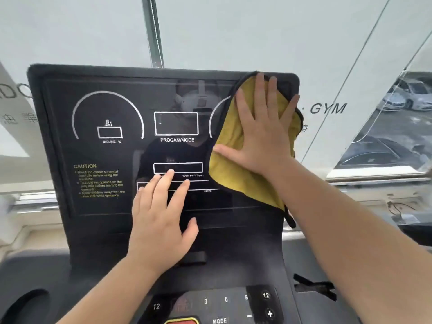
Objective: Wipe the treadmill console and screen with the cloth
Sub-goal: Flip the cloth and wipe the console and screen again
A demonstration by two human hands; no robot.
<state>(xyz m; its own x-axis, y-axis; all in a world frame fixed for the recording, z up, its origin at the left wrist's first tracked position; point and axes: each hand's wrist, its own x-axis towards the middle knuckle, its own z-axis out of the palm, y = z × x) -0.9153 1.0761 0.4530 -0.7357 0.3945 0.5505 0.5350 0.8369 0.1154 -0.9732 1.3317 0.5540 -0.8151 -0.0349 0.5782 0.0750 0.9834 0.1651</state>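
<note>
The black treadmill screen [112,113] stands upright before me, with white dial outlines and a yellow caution text at lower left. A yellow cloth with a dark edge [230,164] covers the screen's upper right part. My right hand [261,132] lies flat on the cloth with fingers spread, pressing it against the screen near the top right corner. My left hand [161,218] rests flat on the lower middle of the screen, fingers apart, holding nothing. Below lies the console keypad [224,302] with number keys, plus and minus keys and a red button.
A window stands behind the treadmill, with "GYM" lettering [327,108] and parked cars [406,94] outside at right. A cup recess [25,305] sits at the console's lower left. A dark clip [313,286] lies on the console at right.
</note>
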